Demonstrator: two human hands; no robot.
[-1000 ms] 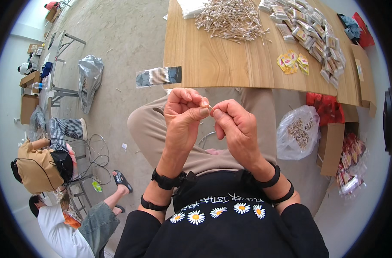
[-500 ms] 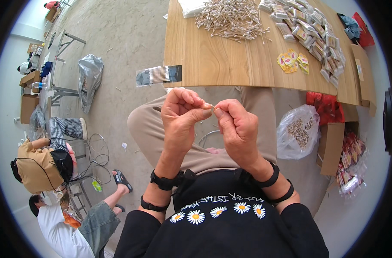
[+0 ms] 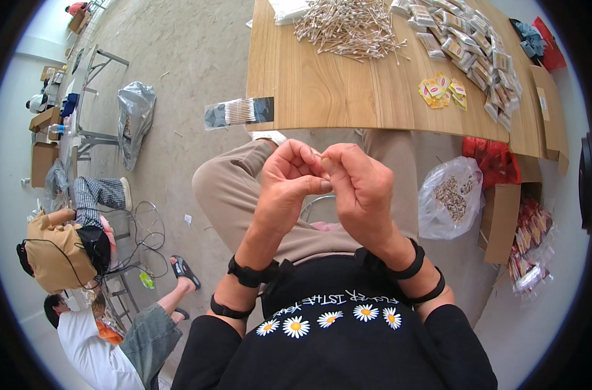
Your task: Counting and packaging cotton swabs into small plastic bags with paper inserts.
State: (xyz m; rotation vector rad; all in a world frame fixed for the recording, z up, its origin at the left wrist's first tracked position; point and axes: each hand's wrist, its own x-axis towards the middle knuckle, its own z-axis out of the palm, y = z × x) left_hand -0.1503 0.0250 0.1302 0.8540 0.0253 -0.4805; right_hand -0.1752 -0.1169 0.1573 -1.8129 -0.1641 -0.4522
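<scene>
Both hands are raised together over the lap, short of the near edge of the wooden worktop [image 3: 322, 97], which runs straight across above them. Between that edge and the hands there is a band of open room over the tan trousers. To the left lies bare concrete floor [image 3: 179, 58]; to the right stand a clear bag [image 3: 448, 198] of small bits and a cardboard box [image 3: 503, 218], near the knee.

The worktop is smooth pale wood with a fine grain. On it lie a loose heap of thin pale sticks [image 3: 348, 29], a long row of small clear packets [image 3: 471, 45] along the far right side and a few yellow-and-red sachets [image 3: 442, 91]. A dark-ended clear pouch [image 3: 237, 112] holding white sticks hangs over the worktop's left near corner.

The left hand [image 3: 289, 188] and right hand [image 3: 357, 188] meet fingertip to fingertip, fingers curled tight. A tiny pale item [image 3: 318, 155] shows in the pinch where the thumbs and forefingers touch, mostly hidden; what it is cannot be told, nor which hand grips it. Black bands circle both wrists.

At the lower left another person sits on the floor.
</scene>
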